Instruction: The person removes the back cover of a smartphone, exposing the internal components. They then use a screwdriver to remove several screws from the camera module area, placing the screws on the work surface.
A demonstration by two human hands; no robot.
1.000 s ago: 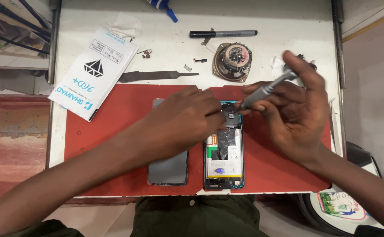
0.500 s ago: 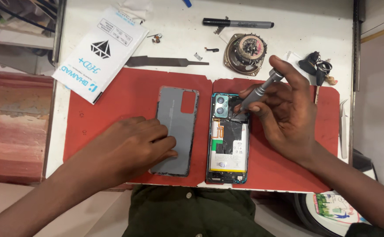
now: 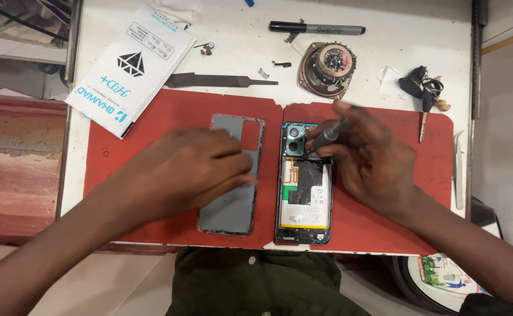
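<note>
**Workbench holdings: opened phone, back cover, hand tools**

Item 1. Opened phone [image 3: 304, 187]: lies face down on the red mat [image 3: 168, 111], just right of centre, its inside exposed. A camera block sits at the top end, a black-covered battery with a yellow strip fills the middle.

Item 2. Back cover [image 3: 236, 205]: grey, with a rectangular camera cut-out near its top right corner. Lies flat on the mat, just beside the phone on its left, long edges parallel.

Item 3. Left hand [image 3: 189, 169]: rests palm down on the back cover, fingers loosely spread and pointing toward the phone; it grips nothing.

Item 4. Right hand [image 3: 370, 158]: fingers pressed together, pinching a dark screwdriver [image 3: 327, 136]. The tool is tilted, its tip down at the upper part of the phone, beside the camera block.

Item 5. White table [image 3: 385, 52], beyond the mat:
- black marker [image 3: 318, 27] at the far edge;
- round speaker part [image 3: 328, 68] holding small bits;
- flat metal file [image 3: 221, 80] along the mat's top edge;
- white printed packet [image 3: 130, 70], tilted, at the left;
- bunch of keys [image 3: 423, 88] at the right;
- tweezers [image 3: 457, 169] by the mat's right edge.
</note>
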